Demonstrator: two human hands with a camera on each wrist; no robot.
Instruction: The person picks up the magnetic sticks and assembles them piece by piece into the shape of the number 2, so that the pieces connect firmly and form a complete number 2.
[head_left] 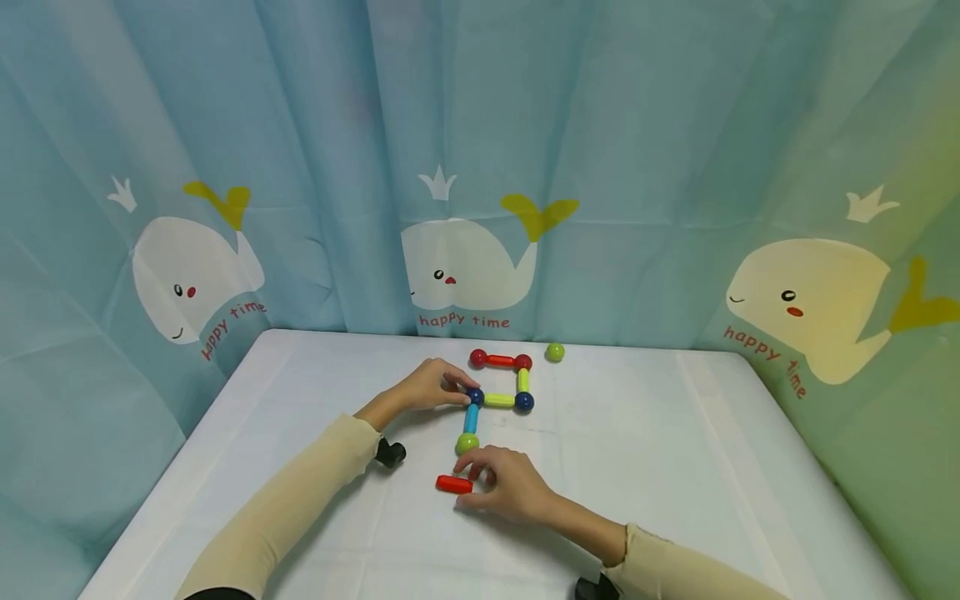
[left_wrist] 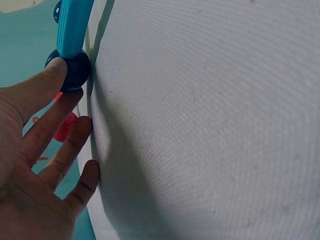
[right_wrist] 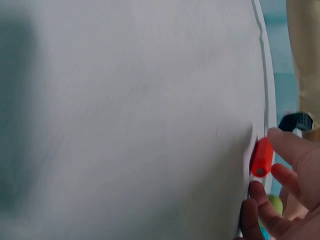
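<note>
My left hand (head_left: 429,387) pinches a dark blue ball (left_wrist: 75,72) between thumb and index finger, the other fingers spread beside the table. From that ball a light blue rod (head_left: 471,418) runs toward me to a green ball (head_left: 467,443). A yellow-green rod (head_left: 499,400) joins it to a second blue ball (head_left: 524,402). My right hand (head_left: 510,483) is around one end of a loose red rod (right_wrist: 262,157) lying on the table. Its thumb and index finger stand on either side of the rod, with no firm grip visible.
Farther back, another yellow-green rod (head_left: 523,381), two red balls (head_left: 522,362) and a red rod (head_left: 500,361) continue the chain. A loose green ball (head_left: 555,352) lies by the back edge of the white table (head_left: 637,433). A whale-print curtain (head_left: 637,167) surrounds it.
</note>
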